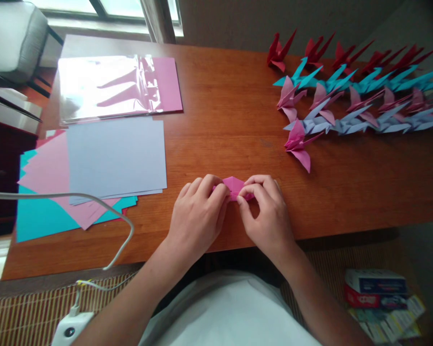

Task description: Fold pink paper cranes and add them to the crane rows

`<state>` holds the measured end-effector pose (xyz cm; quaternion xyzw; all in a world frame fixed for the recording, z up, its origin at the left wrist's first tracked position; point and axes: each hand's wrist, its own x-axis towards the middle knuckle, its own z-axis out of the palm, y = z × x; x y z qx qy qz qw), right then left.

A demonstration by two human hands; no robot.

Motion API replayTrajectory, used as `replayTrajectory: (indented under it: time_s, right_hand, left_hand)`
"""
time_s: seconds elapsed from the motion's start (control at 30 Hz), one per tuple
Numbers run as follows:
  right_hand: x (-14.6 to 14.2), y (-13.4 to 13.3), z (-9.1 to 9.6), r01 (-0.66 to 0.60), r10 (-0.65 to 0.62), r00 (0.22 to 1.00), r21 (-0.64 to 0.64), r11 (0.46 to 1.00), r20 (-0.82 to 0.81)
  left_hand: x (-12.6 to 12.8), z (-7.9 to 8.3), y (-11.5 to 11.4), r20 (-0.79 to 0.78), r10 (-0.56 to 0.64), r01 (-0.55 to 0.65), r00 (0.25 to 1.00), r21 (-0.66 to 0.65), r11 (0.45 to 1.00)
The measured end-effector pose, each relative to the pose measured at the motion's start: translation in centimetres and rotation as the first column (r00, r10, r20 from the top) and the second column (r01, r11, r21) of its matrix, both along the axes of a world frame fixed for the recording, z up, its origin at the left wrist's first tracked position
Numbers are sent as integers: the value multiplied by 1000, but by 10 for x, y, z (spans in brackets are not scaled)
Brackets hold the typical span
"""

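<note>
A small piece of folded pink origami paper (233,185) lies at the table's near edge, between my two hands. My left hand (202,206) pinches its left side, with the fingers curled over the paper. On the right side, my right hand (265,202) grips it between thumb and forefinger. Both hands rest low over the tabletop, and my fingers hide the paper's outer ends. A finished pink paper crane (299,146) stands beyond my right hand.
Rows of red (279,53), turquoise, pink and pale blue cranes (312,124) fill the far right. Left are pale blue sheets (117,156), turquoise sheets (43,216) and a plastic-wrapped pack (104,89). A white cable (94,198) crosses the table's left end.
</note>
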<state>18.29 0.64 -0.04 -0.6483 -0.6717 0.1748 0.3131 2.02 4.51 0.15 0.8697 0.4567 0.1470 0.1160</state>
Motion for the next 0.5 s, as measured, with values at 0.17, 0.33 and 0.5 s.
replayTrajectory:
  time_s: [0.17,0.33,0.5]
  right_hand:
    - [-1,0,-1,7,-7,1000,16,1000,19]
    - [-2,1,-1,10,-11,999,18,1000,32]
    - [-1,1,0,4,-4,1000,3,1000,29]
  left_hand:
    - [1,-1,0,-12,3,-3,1000,21,1000]
    - [1,-1,0,-16,-3,4,1000,27,1000]
    - [1,-1,0,-21,-5,5,1000,23,1000]
